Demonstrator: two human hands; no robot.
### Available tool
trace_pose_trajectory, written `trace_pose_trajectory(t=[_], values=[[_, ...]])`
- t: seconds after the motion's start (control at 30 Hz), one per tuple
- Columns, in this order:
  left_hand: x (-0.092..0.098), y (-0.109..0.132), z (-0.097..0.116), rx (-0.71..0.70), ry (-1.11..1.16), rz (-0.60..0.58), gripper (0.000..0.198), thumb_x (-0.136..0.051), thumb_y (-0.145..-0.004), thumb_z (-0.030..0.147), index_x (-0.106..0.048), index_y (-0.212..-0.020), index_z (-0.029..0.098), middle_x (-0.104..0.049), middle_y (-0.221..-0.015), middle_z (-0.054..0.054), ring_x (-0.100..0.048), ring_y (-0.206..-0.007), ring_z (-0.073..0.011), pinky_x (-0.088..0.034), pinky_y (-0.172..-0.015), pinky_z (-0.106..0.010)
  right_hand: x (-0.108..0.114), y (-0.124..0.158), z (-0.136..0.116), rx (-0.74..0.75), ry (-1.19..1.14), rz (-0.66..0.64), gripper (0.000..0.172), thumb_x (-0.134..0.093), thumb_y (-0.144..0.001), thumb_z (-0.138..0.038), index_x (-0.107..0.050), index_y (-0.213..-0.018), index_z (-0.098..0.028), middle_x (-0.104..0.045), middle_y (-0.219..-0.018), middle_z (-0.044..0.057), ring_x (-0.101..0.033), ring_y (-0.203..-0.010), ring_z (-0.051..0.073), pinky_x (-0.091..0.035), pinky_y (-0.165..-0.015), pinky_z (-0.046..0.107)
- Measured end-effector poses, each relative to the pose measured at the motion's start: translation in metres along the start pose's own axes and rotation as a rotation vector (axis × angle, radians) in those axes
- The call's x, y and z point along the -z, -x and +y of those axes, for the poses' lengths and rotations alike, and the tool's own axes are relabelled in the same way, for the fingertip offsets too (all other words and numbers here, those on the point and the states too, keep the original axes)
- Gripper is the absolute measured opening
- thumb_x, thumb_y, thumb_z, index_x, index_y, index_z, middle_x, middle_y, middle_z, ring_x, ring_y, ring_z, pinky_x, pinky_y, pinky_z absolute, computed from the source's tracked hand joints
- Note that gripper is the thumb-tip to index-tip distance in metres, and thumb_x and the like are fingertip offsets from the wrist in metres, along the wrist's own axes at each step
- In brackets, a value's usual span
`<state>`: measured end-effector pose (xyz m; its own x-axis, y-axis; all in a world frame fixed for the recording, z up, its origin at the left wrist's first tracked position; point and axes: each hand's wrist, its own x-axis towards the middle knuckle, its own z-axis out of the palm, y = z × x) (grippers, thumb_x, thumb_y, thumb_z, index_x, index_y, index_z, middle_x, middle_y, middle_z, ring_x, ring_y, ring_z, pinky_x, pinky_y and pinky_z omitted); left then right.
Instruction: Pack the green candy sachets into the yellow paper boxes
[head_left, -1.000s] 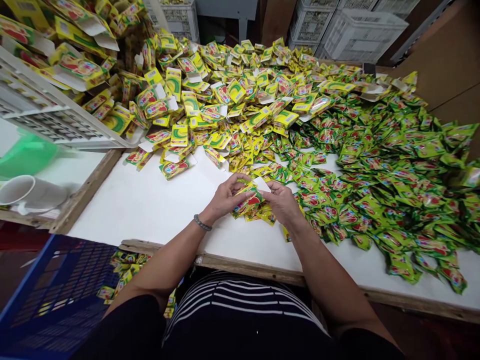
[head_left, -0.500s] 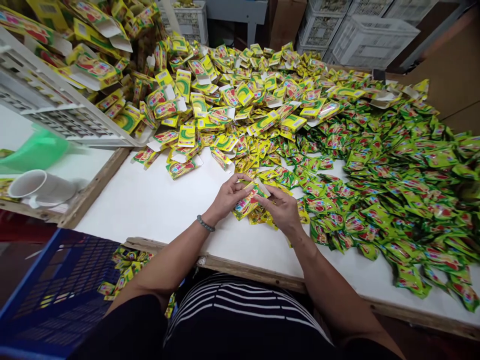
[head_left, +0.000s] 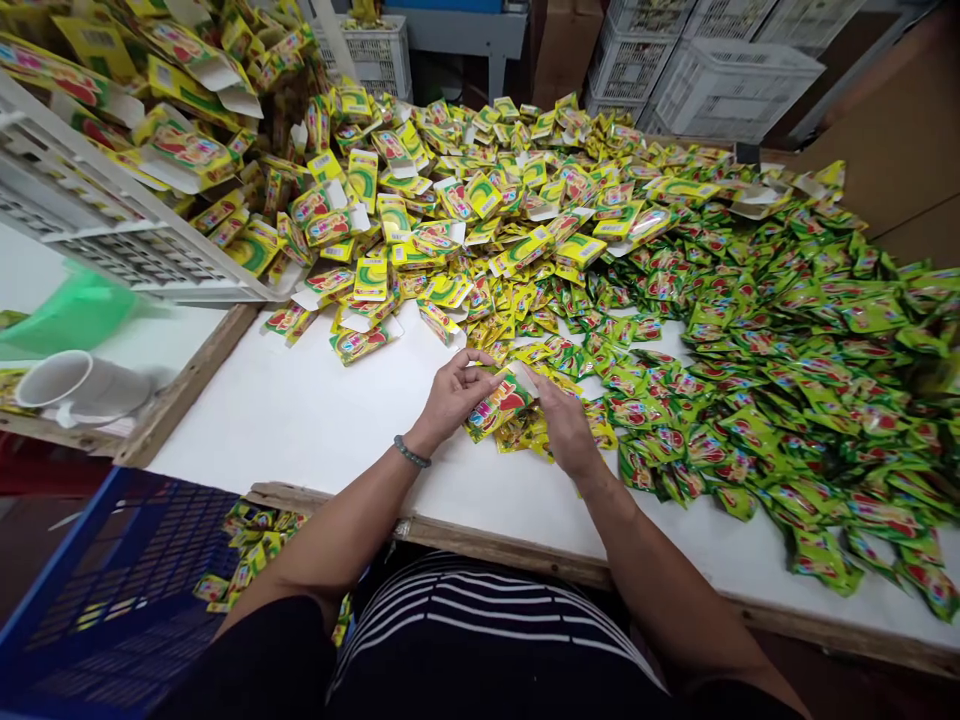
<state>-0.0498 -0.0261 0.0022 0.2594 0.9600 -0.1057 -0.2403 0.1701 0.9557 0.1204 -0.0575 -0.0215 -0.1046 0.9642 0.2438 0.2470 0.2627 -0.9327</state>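
Observation:
Over the white tabletop (head_left: 300, 400), my left hand (head_left: 454, 398) grips a small yellow-and-green printed carton (head_left: 501, 402) by its left side. My right hand (head_left: 566, 425) is closed at the carton's upper right end, where a pale flap shows; its fingertips are partly hidden behind that end. Yellow sachets (head_left: 536, 435) lie just beneath the carton. Beyond my hands spreads a heap of yellow cartons (head_left: 465, 200), several with their end flaps open. To the right is a large pile of green sachets (head_left: 750, 380).
A white plastic crate (head_left: 142, 225) full of cartons tilts at the left. Near it are a white mug (head_left: 90, 385) and a green translucent item (head_left: 71, 310). A blue crate (head_left: 127, 590) holding filled cartons stands below the wooden table edge (head_left: 495, 540). Stacked white crates (head_left: 727, 85) stand behind.
My right fingers have shifted off the carton's front towards its upper right end, so more of the printed face shows. My left hand keeps its hold. The view has shifted slightly.

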Motion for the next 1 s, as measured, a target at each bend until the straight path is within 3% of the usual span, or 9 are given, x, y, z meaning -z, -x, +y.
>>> trace_pose_trajectory(t=[0.13, 0.27, 0.43, 0.63, 0.73, 0.87, 1.0], values=[[0.000, -0.001, -0.004, -0.043, -0.022, 0.048, 0.050, -0.082, -0.062, 0.043, -0.056, -0.095, 0.016, -0.064, -0.066, 0.004, -0.057, -0.055, -0.0069, -0.042, -0.053, -0.019, 0.002, 0.000, -0.001, -0.080, -0.093, 0.024, 0.043, -0.037, -0.096, -0.047, -0.067, -0.121, -0.027, -0.066, -0.126, 0.005, -0.062, -0.114, 0.023, -0.051, -0.097, 0.042], [-0.001, -0.001, -0.005, -0.086, -0.054, 0.060, 0.049, -0.081, -0.063, 0.043, -0.058, -0.096, 0.016, -0.063, -0.066, 0.004, -0.057, -0.056, -0.0068, -0.043, -0.055, -0.018, -0.004, -0.001, -0.009, -0.004, -0.025, 0.103, 0.035, -0.049, -0.093, -0.044, -0.071, -0.114, -0.027, -0.069, -0.122, 0.004, -0.061, -0.117, 0.022, -0.045, -0.106, 0.041], [-0.004, 0.002, -0.004, -0.073, -0.055, 0.026, 0.048, -0.081, -0.064, 0.041, -0.057, -0.098, 0.016, -0.064, -0.068, 0.003, -0.056, -0.056, -0.0065, -0.042, -0.054, -0.018, -0.002, -0.006, -0.006, -0.065, -0.070, 0.139, 0.022, -0.063, -0.084, -0.041, -0.077, -0.096, -0.028, -0.076, -0.101, 0.003, -0.069, -0.097, 0.021, -0.053, -0.094, 0.041], [-0.005, 0.002, -0.006, -0.053, -0.071, 0.040, 0.048, -0.082, -0.064, 0.039, -0.058, -0.098, 0.015, -0.065, -0.070, 0.002, -0.056, -0.055, -0.0066, -0.042, -0.054, -0.018, -0.002, -0.005, -0.006, 0.036, 0.084, 0.180, 0.019, -0.066, -0.081, -0.033, -0.077, -0.096, -0.029, -0.076, -0.099, 0.003, -0.069, -0.094, 0.022, -0.054, -0.092, 0.041], [-0.006, 0.003, -0.005, -0.047, -0.082, 0.022, 0.049, -0.082, -0.064, 0.039, -0.060, -0.099, 0.014, -0.066, -0.070, 0.001, -0.057, -0.056, -0.0067, -0.043, -0.055, -0.019, -0.001, -0.006, 0.000, -0.091, -0.097, 0.199, 0.019, -0.070, -0.077, -0.035, -0.077, -0.094, -0.029, -0.077, -0.094, 0.002, -0.070, -0.089, 0.022, -0.056, -0.088, 0.041], [-0.004, 0.003, -0.004, -0.031, -0.092, -0.019, 0.050, -0.082, -0.064, 0.039, -0.062, -0.101, 0.013, -0.066, -0.071, 0.000, -0.058, -0.057, -0.0078, -0.043, -0.055, -0.020, 0.005, -0.008, 0.008, -0.278, -0.320, 0.134, 0.023, -0.076, -0.071, -0.037, -0.077, -0.092, -0.029, -0.077, -0.094, 0.000, -0.071, -0.088, 0.022, -0.056, -0.089, 0.043], [0.001, 0.002, -0.007, -0.017, -0.064, -0.038, 0.051, -0.082, -0.064, 0.041, -0.063, -0.102, 0.013, -0.067, -0.070, -0.002, -0.058, -0.056, -0.0085, -0.043, -0.054, -0.020, 0.015, -0.010, 0.010, -0.179, -0.220, 0.054, 0.019, -0.078, -0.069, -0.035, -0.078, -0.087, -0.030, -0.077, -0.089, 0.000, -0.070, -0.087, 0.021, -0.054, -0.090, 0.042]])
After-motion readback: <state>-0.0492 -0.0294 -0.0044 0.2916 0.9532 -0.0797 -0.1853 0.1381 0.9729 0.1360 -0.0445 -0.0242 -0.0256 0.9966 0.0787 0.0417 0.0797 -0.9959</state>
